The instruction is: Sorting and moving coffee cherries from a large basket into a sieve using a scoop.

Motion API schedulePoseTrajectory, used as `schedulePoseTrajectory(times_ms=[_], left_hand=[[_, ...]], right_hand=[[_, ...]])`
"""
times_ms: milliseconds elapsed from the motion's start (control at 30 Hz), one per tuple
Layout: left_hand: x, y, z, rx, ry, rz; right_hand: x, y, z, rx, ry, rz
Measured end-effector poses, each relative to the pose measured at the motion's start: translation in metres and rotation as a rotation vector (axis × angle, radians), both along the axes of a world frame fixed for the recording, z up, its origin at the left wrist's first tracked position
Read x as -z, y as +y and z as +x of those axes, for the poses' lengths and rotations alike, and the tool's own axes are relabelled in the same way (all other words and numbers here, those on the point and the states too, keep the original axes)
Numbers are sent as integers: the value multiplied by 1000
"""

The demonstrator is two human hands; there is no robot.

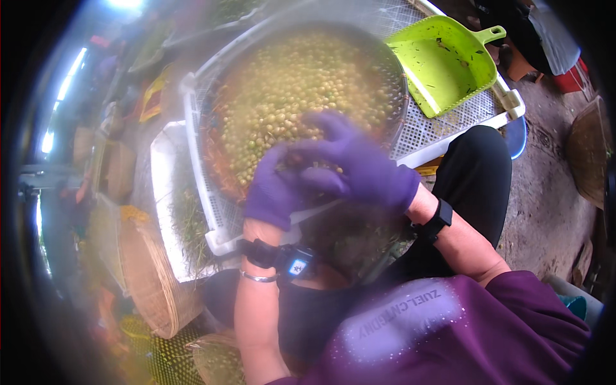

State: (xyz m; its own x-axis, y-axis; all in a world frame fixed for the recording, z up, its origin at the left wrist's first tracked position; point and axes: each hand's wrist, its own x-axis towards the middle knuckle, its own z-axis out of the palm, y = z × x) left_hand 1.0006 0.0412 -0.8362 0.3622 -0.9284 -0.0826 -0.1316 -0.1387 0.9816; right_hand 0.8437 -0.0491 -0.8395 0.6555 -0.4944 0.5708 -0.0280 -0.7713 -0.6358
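Both hands wear purple gloves and meet over the near edge of a round woven basket (404, 98) heaped with small, round, yellow-green fruits or seeds (298, 86). My left hand (276, 190) is curved at the basket's near left part, its palm side partly hidden. Beside it, my right hand (361, 163) reaches leftward, its fingers bent and blurred over the pile. A few of the small round pieces show between the hands; whether either hand grips any cannot be told. Beneath the basket lies a white perforated plastic tray (435, 127).
A lime-green dustpan (442, 62) with dark bits rests on the tray's right end. At left stand a white box (166, 192) holding green stalks and a tilted woven basket (149, 274). Another basket (589, 149) is on the floor at far right. Haze blurs the left side.
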Motion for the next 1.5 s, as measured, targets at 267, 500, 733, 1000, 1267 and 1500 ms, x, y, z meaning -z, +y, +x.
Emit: schedulePoseTrajectory(times_ms=[267,500,733,1000,1267,1500], left_hand=[[-52,53,131,-395,-614,-329],[-5,82,144,-700,-1179,489],[14,-5,8,260,-918,38],[25,-11,4,204,-797,159],[-12,-43,-17,153,-572,193],[17,-76,-20,309,-1182,220]], right_hand=[[25,-32,-17,307,80,289],[35,-24,-15,307,344,9],[38,-28,-15,331,397,31],[39,-31,-15,322,453,-7],[30,-38,-21,380,-49,352],[30,-39,-21,355,-55,377]])
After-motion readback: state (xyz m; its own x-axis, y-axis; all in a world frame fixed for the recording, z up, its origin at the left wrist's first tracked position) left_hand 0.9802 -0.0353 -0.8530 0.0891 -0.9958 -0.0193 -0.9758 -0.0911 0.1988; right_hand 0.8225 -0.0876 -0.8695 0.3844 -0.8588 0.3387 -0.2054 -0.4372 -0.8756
